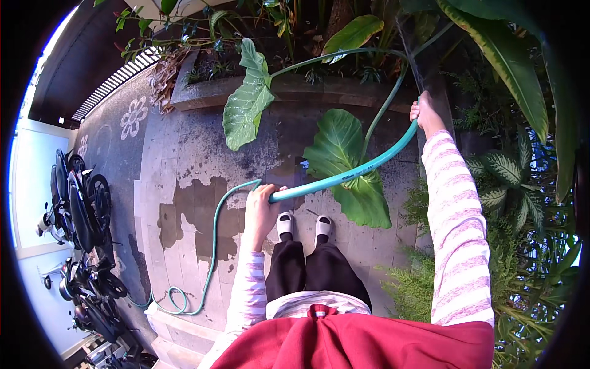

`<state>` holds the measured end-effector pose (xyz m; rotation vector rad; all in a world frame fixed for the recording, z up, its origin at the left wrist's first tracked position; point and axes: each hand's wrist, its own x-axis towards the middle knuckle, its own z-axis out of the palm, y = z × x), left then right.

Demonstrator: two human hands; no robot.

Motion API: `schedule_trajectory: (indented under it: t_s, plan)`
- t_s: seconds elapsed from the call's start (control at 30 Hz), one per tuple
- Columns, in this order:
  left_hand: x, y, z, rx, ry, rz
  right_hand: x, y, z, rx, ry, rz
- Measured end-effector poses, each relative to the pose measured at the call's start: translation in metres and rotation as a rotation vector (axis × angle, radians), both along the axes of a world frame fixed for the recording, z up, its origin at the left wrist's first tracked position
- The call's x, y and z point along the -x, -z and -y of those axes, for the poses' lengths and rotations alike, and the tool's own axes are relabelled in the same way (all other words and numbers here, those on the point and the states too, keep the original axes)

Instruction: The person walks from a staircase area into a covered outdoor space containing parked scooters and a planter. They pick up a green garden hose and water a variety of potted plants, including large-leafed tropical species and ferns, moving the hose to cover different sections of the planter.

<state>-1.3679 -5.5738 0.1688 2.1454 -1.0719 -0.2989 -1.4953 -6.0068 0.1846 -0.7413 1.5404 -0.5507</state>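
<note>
A teal garden hose [343, 177] runs between my hands in front of my body. My left hand [263, 207] is closed around it near my feet. At the upper right, my right hand [427, 113] grips the hose by its outlet end. Out of that end a stream of water [411, 60] goes up into the planting bed [313, 85]. Two big green leaves hang over the paving, one [249, 99] at the upper middle and one [339, 152] just behind the hose. Past my left hand the hose trails over the tiles in a small loop.
A low stone kerb edges the bed. Wet patches [198, 217] darken the tiled paving [179, 157]. Several parked motorcycles [83, 203] stand at the left, beyond pale steps [184, 332]. Ferny shrubs [415, 286] and variegated plants [504, 166] line the right side.
</note>
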Motion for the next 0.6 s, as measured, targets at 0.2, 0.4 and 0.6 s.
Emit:
schedule_trajectory:
  t_s: [0.2,0.4,0.6]
  plan:
    - [0.004,0.0,-0.003,0.032,-0.009,-0.044,0.007,0.011,0.003,0.016,0.0,0.056]
    - [0.001,-0.009,-0.007,-0.066,0.047,-0.09,-0.007,0.014,-0.018,0.089,-0.122,0.052]
    - [0.0,-0.015,-0.007,-0.054,0.0,-0.076,-0.002,0.031,-0.032,0.021,-0.116,0.05]
